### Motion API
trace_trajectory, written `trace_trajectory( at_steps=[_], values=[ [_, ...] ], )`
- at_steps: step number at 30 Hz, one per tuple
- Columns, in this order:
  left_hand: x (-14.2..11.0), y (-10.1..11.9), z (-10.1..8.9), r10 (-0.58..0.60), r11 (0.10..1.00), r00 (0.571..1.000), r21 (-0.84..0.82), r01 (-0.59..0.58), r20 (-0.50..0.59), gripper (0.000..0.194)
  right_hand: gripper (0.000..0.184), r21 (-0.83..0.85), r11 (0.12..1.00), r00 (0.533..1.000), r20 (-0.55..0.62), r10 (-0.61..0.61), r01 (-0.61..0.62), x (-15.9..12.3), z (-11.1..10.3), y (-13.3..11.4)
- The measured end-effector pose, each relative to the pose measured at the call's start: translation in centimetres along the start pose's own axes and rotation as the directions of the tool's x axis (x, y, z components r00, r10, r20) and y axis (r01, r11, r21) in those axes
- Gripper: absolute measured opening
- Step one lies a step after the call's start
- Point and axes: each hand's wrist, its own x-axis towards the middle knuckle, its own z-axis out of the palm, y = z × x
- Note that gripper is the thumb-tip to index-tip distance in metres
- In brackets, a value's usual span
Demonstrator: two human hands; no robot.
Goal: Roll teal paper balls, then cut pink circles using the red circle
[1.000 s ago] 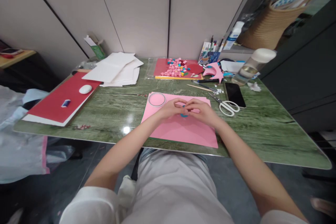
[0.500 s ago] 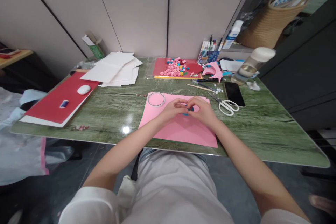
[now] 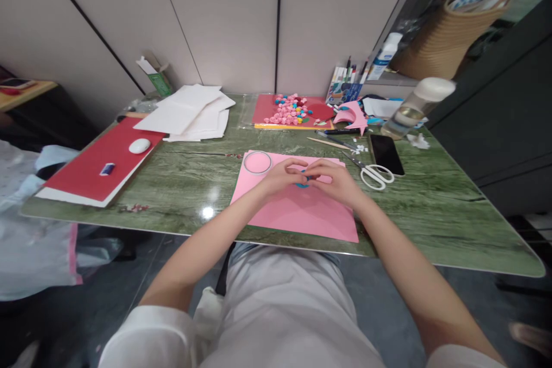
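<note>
My left hand and my right hand meet over a sheet of pink paper. Between their fingertips is a small blue piece, probably paper, partly hidden by the fingers. Both hands are closed on it, thumbs and fingers pinching from either side. A clear round ring or lid lies on the sheet's upper left corner. White-handled scissors rest on the table just right of my right hand.
A black phone and a clear bottle stand at the right. Small pink, blue and yellow pieces are heaped on a red sheet at the back. White papers and a red board with a white mouse occupy the left.
My right hand's fingers have straightened and shifted slightly over the blue piece. Both hands stay above the pink paper. The view has moved a little.
</note>
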Motion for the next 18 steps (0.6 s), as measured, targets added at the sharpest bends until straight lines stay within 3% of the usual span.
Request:
trace_trajectory(
  at_steps=[5, 11, 18],
  values=[
    [0.1, 0.0, -0.2, -0.014, 0.999, 1.000, 0.041, 0.014, 0.013, 0.039, 0.015, -0.016, 1.000, 1.000, 0.013, -0.002, 0.002, 0.0, 0.3, 0.2],
    [0.4, -0.5, 0.3, 0.011, 0.998, 0.998, -0.054, -0.014, -0.064, 0.039, 0.009, -0.052, 0.998, 0.997, -0.082, 0.012, -0.017, 0.0, 0.6, 0.4],
    [0.6, -1.3, 0.5, 0.027, 0.994, 0.998, -0.101, -0.032, -0.048, 0.040, 0.005, -0.093, 0.995, 0.994, -0.110, 0.021, -0.031, 0.0, 1.1, 0.2]
  ],
)
